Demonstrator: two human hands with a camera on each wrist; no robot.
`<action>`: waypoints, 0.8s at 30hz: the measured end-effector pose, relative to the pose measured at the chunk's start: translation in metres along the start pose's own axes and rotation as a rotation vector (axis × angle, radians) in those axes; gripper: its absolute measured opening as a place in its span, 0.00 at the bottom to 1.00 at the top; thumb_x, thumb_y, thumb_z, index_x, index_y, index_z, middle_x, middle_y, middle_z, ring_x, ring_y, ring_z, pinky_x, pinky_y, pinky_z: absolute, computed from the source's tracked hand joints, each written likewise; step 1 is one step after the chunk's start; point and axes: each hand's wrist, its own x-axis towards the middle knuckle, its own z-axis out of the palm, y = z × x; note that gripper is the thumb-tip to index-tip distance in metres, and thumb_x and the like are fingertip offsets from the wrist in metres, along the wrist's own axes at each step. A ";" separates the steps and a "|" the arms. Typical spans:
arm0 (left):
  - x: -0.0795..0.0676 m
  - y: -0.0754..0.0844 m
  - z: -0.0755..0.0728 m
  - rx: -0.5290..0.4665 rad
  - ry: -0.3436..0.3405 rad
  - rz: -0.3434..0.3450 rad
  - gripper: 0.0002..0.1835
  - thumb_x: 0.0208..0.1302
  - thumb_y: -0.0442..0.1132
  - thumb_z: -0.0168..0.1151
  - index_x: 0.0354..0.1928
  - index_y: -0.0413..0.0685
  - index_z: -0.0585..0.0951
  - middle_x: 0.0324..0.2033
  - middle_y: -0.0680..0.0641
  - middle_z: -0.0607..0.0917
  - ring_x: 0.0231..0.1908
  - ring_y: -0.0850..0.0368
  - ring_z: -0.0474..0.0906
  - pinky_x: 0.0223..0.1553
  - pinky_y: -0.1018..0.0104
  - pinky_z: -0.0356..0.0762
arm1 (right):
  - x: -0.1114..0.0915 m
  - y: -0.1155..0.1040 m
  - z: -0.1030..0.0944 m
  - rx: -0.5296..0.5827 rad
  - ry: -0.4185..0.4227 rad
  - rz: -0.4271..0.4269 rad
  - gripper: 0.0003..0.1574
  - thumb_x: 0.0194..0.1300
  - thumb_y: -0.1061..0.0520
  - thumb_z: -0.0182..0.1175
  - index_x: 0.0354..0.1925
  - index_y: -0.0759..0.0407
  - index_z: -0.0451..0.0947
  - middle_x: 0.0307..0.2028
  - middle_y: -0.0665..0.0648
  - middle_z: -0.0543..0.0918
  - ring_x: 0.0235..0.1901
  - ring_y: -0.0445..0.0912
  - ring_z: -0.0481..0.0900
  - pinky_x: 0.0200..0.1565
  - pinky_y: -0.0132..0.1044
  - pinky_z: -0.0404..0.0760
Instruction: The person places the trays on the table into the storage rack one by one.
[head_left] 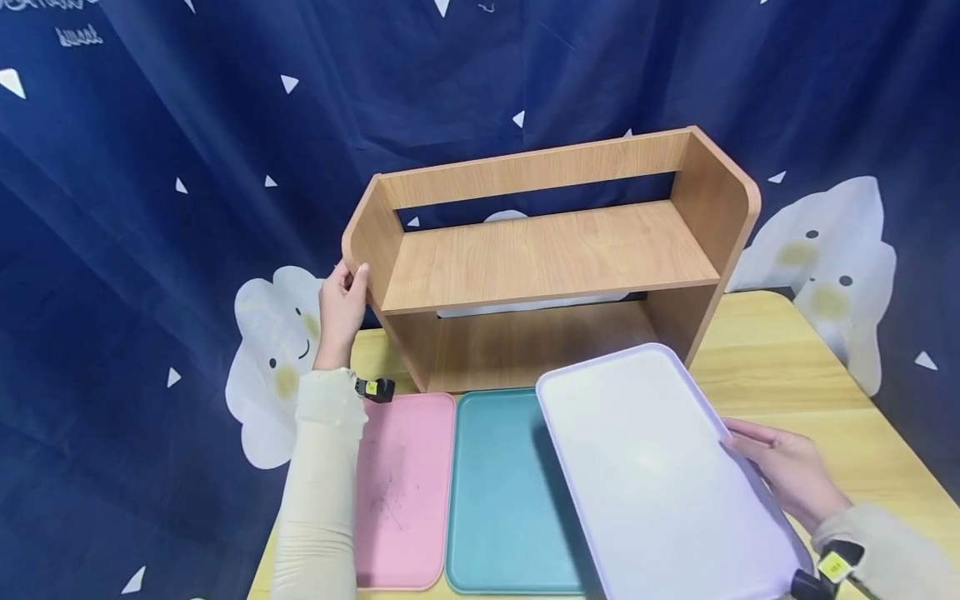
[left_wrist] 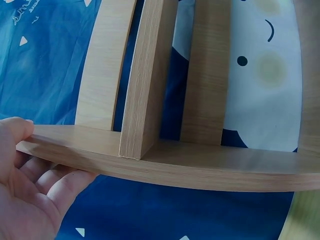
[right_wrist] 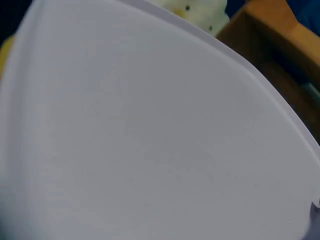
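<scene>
Your left hand (head_left: 343,307) clamps the left panel of the wooden shelf (head_left: 547,258), thumb and fingers on opposite faces; in front lie a dark-scuffed pink tray (head_left: 416,508) and a teal tray (head_left: 504,475). Your step looks like handling the third tray (head_left: 648,471) — the next move likely calls for a firm, level grip. White-faced, lilac-rimmed, it is raised partly over the teal one — right rim pinched in your right hand (head_left: 791,475).
</scene>
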 end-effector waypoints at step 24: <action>0.013 0.003 0.004 -0.046 -0.061 -0.017 0.21 0.70 0.43 0.52 0.61 0.46 0.73 0.55 0.40 0.79 0.51 0.47 0.78 0.46 0.57 0.79 | -0.020 -0.112 0.022 0.424 -0.206 -0.080 0.14 0.66 0.61 0.57 0.39 0.44 0.86 0.35 0.48 0.87 0.32 0.45 0.85 0.31 0.39 0.84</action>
